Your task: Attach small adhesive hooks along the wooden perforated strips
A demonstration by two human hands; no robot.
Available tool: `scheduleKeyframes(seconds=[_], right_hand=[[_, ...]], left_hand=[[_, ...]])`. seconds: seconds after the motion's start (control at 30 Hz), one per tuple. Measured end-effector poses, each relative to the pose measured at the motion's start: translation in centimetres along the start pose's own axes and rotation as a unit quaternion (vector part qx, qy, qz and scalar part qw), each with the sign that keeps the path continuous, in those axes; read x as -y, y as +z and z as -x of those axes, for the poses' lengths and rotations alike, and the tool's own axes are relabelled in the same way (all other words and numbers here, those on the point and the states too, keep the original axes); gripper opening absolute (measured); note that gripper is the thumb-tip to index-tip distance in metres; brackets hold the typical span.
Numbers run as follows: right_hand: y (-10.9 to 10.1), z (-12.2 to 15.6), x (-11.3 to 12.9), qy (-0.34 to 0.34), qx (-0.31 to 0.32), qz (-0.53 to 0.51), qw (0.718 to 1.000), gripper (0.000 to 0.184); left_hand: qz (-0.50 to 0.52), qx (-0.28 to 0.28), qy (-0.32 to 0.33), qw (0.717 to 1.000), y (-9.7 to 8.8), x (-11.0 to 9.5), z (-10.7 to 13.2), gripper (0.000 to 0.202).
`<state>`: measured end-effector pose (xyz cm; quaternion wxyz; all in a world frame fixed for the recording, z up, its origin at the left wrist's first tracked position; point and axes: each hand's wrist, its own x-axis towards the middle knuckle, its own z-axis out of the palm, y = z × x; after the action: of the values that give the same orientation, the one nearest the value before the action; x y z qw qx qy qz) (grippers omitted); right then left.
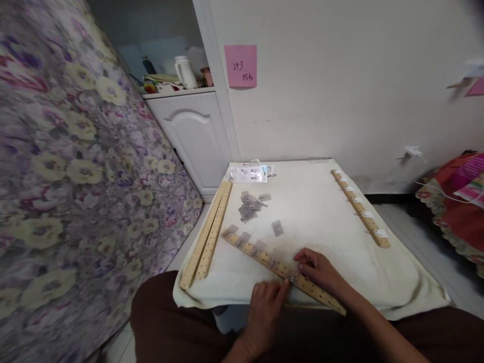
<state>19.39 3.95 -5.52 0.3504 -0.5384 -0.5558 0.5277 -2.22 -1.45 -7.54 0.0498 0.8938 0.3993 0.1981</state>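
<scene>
A pierced wooden strip (260,258) lies slanted across the near part of the cloth, its right end at the table edge. Several small metal hooks on clear plates, such as one hook (272,262), sit along it. My left hand (264,307) is closed at the strip's near edge, fingertips by the hook (292,278) nearest my hands. Over the strip's far side, my right hand (317,266) has curled fingers beside that hook; what they hold, if anything, is hidden. One loose clear plate (277,228) lies beyond the strip, and a pile of clear pieces (249,205) lies farther left.
Two pierced wooden strips (207,237) lie along the left of the cloth-covered table (310,201). Packaged hooks (247,174) lie at the back. A strip with white-backed hooks (361,209) runs along the right. A flowered curtain (94,176) hangs at left; a wall stands behind.
</scene>
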Motion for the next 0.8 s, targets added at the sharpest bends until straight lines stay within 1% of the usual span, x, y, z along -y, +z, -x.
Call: scheduleKeyframes(seconds=[0.27, 0.5, 0.57, 0.7, 0.8], right_hand=[[0.0, 0.1, 0.0, -0.004, -0.001, -0.004, 1.000, 0.014], [0.1, -0.1, -0.2, -0.009, -0.003, 0.012, 1.000, 0.014], [0.1, 0.0, -0.1, -0.015, -0.007, 0.032, 0.999, 0.013], [0.2, 0.2, 0.5, -0.049, -0.028, 0.104, 0.993, 0.010], [0.5, 0.3, 0.8, -0.044, -0.040, 0.138, 0.989, 0.014]], left_hand=[[-0.002, -0.008, 0.000, 1.000, 0.0, 0.0, 0.0, 0.055], [0.001, -0.002, 0.005, 1.000, 0.1, 0.1, 0.1, 0.056], [0.002, 0.000, 0.003, 1.000, 0.0, 0.1, 0.1, 0.055], [0.000, 0.004, 0.000, 1.000, -0.2, 0.0, 0.0, 0.053], [-0.002, 0.003, 0.004, 1.000, -0.3, 0.0, -0.1, 0.051]])
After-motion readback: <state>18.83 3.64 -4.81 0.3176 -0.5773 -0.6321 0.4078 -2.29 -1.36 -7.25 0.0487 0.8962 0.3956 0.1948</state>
